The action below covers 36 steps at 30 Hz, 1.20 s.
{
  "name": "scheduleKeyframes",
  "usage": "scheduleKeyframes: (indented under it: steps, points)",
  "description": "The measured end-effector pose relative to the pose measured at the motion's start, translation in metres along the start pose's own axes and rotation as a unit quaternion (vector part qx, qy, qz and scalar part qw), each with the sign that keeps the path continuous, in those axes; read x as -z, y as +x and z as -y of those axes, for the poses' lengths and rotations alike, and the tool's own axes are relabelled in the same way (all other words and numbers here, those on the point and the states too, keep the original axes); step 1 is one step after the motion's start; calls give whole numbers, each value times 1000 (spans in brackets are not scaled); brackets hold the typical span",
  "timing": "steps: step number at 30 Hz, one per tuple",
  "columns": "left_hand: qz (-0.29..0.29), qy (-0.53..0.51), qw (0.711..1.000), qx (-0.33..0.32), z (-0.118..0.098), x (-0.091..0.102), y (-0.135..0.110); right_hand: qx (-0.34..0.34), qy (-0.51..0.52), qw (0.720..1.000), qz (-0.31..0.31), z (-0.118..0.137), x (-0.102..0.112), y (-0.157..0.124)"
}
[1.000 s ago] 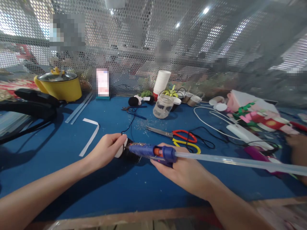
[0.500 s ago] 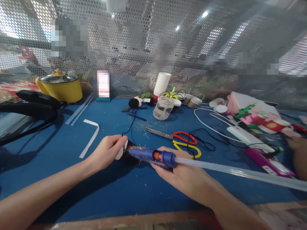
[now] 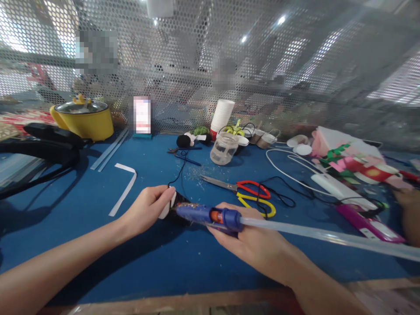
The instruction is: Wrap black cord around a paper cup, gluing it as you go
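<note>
My right hand [image 3: 249, 234] is wrapped round a blue hot glue gun [image 3: 197, 213], with a long clear glue stick [image 3: 305, 229] running out of its back. The gun's nozzle points left and meets, or nearly meets, a small black-and-white piece [image 3: 168, 205]. Thumb and fingers of my left hand [image 3: 152, 203] pinch that piece, whose kind I cannot make out behind the fingers and gun. From it a thin black cord [image 3: 179, 175] runs up toward blue-handled pliers [image 3: 183, 155]. Scissors with red and yellow handles [image 3: 239, 190] lie open just beyond my right hand.
On the blue table [image 3: 131, 271] stand a clear jar [image 3: 224, 148], stacked paper cups [image 3: 223, 114], a phone [image 3: 142, 114] and a yellow pot [image 3: 83, 122]. A white strip [image 3: 126, 188] lies left. Right are a power strip [image 3: 341, 190], a purple device [image 3: 370, 225] and another person's blurred arm [image 3: 407, 214].
Both hands hold the same grips in nearly the same place. The whole view has shifted only slightly.
</note>
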<state>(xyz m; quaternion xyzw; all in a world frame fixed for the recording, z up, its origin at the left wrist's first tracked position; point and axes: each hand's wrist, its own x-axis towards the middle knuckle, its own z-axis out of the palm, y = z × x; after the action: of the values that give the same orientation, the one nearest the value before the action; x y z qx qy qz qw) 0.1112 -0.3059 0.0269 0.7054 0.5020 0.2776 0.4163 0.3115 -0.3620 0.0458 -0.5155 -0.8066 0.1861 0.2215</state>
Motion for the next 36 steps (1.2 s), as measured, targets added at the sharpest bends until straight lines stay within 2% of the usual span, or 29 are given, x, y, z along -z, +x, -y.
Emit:
scheduleKeyframes:
  steps: [14, 19, 28, 36]
  points:
    - [16, -14, 999, -26, 6, -1, -2, -8, -9, 999, -30, -4, 3, 1]
    - [24, -26, 999, -13, 5, -1, -3, -1, -4, 1000, -9, -3, 2, -1]
    - [33, -28, 999, -27, 5, -2, -4, -4, -28, 999, -32, -2, 5, 3]
    - [23, -7, 997, -71, 9, -1, -5, -66, 33, 997, -25, 2, 8, 6]
